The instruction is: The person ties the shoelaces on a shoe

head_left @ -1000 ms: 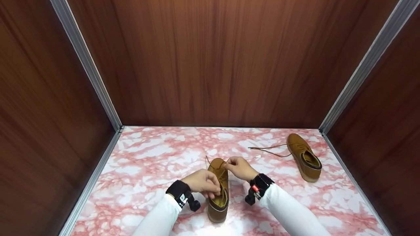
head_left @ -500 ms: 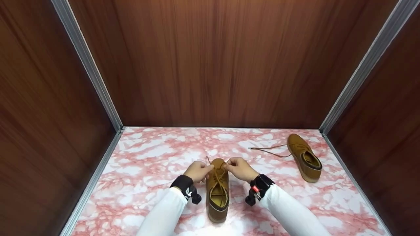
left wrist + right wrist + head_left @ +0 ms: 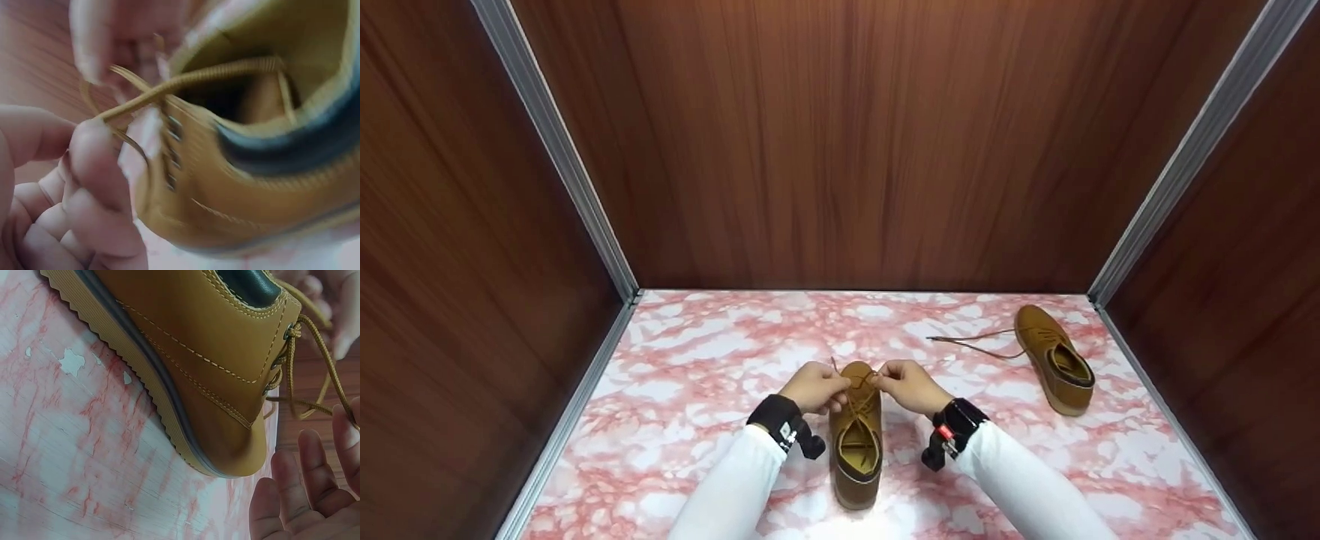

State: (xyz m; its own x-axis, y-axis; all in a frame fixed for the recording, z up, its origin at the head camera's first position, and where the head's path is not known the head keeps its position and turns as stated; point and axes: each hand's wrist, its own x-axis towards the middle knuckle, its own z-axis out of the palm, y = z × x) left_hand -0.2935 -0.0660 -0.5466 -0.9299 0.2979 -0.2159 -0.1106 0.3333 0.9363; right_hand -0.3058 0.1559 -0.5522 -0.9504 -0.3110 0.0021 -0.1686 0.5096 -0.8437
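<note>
A tan lace-up shoe point(image 3: 856, 491) stands on the surface between my hands, its toe pointing away. On its left side my left hand point(image 3: 815, 388) pinches a shoelace point(image 3: 180, 84) between thumb and index finger. That lace runs taut from the fingertips back over the shoe's opening and dips inside in the left wrist view. Opposite, my right hand point(image 3: 913, 386) pinches the other part of the lace point(image 3: 323, 349) near the toe. Its remaining fingers point(image 3: 287, 472) spread loosely. The lace forms a loop above the eyelets, and one loose end shows beyond the toe.
A matching shoe point(image 3: 1057, 367) stands at the back right, its untied laces point(image 3: 976, 346) trailing left. The pink-and-white marbled surface point(image 3: 697, 360) is bounded by brown wood-grain panels point(image 3: 840, 150) at the back and both sides, with metal corner strips.
My left hand has moved from over the shoe's opening forward to beside the toe and now pinches a lace there. The right hand stays in nearly the same place, still pinching its lace.
</note>
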